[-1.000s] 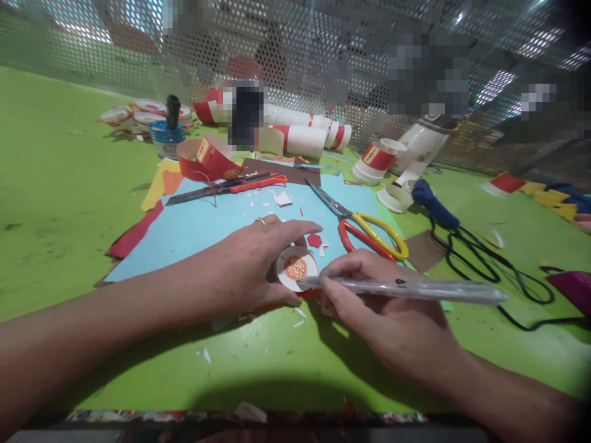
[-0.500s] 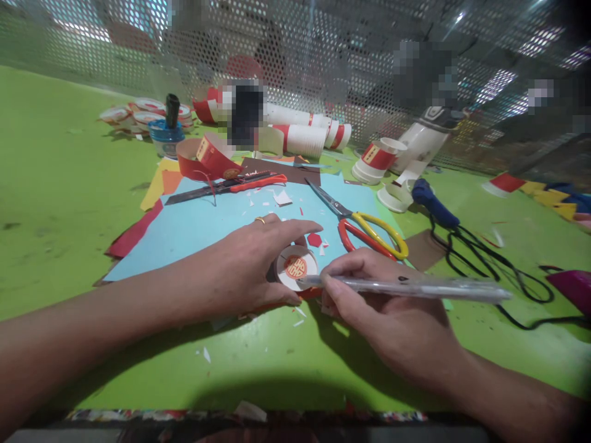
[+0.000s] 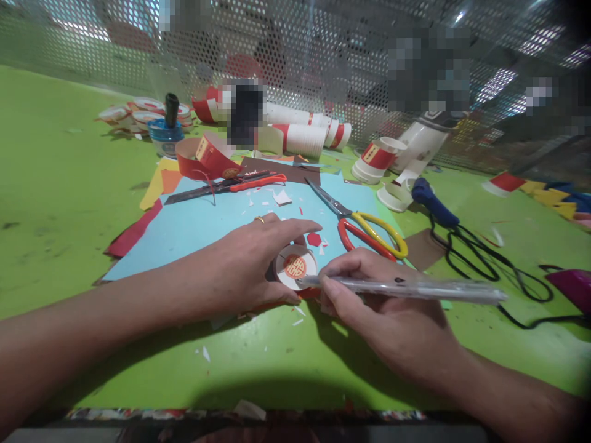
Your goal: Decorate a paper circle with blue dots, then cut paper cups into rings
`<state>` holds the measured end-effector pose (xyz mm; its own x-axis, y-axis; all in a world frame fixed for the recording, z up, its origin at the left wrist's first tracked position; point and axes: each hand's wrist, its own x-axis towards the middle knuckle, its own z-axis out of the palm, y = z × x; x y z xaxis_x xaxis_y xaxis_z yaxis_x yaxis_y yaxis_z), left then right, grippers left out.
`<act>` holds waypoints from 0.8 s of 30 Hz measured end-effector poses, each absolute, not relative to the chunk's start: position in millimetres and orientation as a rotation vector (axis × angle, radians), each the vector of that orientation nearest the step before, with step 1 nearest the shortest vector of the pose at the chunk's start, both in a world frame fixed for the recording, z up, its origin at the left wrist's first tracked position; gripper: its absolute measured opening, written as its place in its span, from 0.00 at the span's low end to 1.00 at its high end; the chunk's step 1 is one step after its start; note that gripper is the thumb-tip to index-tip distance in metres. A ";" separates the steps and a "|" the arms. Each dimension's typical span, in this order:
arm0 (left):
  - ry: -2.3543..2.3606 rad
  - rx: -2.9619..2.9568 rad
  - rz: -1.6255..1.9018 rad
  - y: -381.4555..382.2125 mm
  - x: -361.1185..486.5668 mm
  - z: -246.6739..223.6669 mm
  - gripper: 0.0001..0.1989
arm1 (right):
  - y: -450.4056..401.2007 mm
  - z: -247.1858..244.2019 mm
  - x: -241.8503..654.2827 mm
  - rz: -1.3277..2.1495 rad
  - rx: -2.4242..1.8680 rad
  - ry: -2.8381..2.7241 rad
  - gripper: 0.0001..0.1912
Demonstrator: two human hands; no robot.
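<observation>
My left hand (image 3: 249, 258) curves its thumb and fingers around a cut-down paper cup (image 3: 282, 275), steadying it. Its round white face has an orange-red emblem in the middle, and some red shows below the rim. In my right hand (image 3: 369, 301) is a clear-barrelled pen (image 3: 429, 290), pinched near its tip, which touches the lower part of the white face. A small red hexagon of paper (image 3: 314, 239) lies just beyond my left fingers. Beside it rest scissors (image 3: 344, 212) with one red and one yellow handle, blades pointing away from me.
Light-blue paper (image 3: 198, 227) lies under the work with white scraps on it. A red-handled cutting tool (image 3: 258, 181) and a red paper band (image 3: 189, 163) lie behind. Further back are a blue-lidded jar (image 3: 166, 138) and stacked paper cups (image 3: 305, 140). A blue-handled tool with black cord (image 3: 436, 203) lies right.
The pen's far end has shifted slightly left. Both hands keep nearly the same place, and the pen tip stays on the cup's white face.
</observation>
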<state>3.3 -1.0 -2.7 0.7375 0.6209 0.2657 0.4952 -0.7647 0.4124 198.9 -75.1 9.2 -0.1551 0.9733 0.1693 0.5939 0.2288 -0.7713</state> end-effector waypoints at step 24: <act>0.859 2.635 0.557 -0.6 2.9 -2.6 0.36 | -74.6 11.6 198.0 0.689 -1.473 -1.862 0.04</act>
